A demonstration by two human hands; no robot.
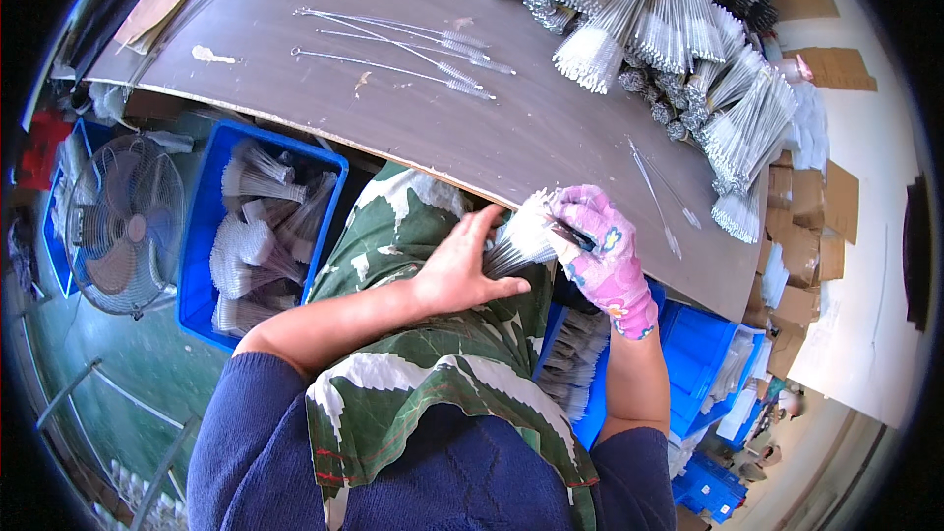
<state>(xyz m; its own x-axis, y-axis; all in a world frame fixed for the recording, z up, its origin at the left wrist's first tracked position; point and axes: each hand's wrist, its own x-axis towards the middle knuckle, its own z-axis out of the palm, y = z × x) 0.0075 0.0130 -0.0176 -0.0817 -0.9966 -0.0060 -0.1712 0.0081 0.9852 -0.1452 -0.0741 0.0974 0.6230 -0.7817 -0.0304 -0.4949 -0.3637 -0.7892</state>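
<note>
My bare left hand [460,261] reaches over my lap at the table edge, thumb and fingers spread wide apart. Between them lies the near end of a bundle of thin wire brushes [521,241] with white bristles. At the bundle's far end is my right hand [602,261], in a pink flowered glove. Its fingers are closed on a small dark tool [572,234], whose exact kind I cannot make out, and they press against the bristles. Whether the glove also grips the bundle is partly hidden.
Loose wire brushes [423,49] lie on the brown table [393,128], and several tied brush bundles [678,29] are heaped at its far right. A blue crate [197,280] of bundles and a fan [128,226] stand on the left. More blue crates [693,354] are at the right.
</note>
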